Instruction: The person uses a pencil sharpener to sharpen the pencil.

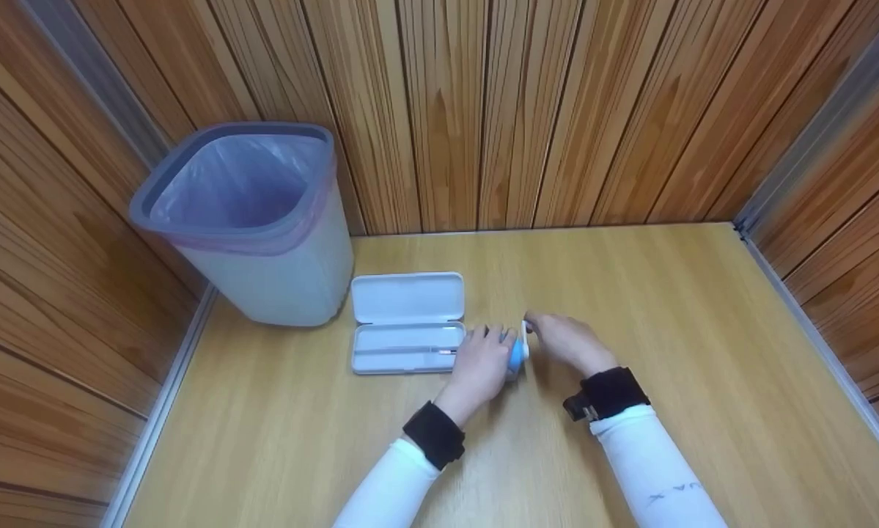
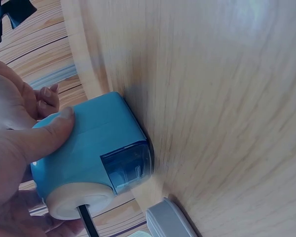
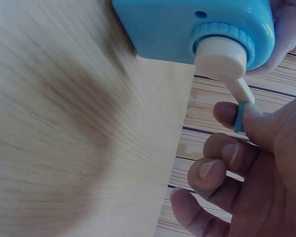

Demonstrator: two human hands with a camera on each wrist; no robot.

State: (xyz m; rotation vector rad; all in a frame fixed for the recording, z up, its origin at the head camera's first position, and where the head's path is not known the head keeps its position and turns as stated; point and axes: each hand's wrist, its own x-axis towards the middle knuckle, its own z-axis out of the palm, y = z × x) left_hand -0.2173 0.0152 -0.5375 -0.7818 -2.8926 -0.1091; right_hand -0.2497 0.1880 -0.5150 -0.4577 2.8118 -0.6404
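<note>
My left hand (image 1: pixel 481 364) wraps the blue pencil sharpener (image 2: pixel 91 155), thumb (image 2: pixel 42 136) pressed along its top, holding it on the wooden table (image 1: pixel 630 293) just right of the open white pencil case (image 1: pixel 407 323). My right hand (image 1: pixel 567 342) pinches the knob of its white crank (image 3: pixel 226 66). If my left hand loosens, the sharpener could skid. Its small label is too blurred to read.
</note>
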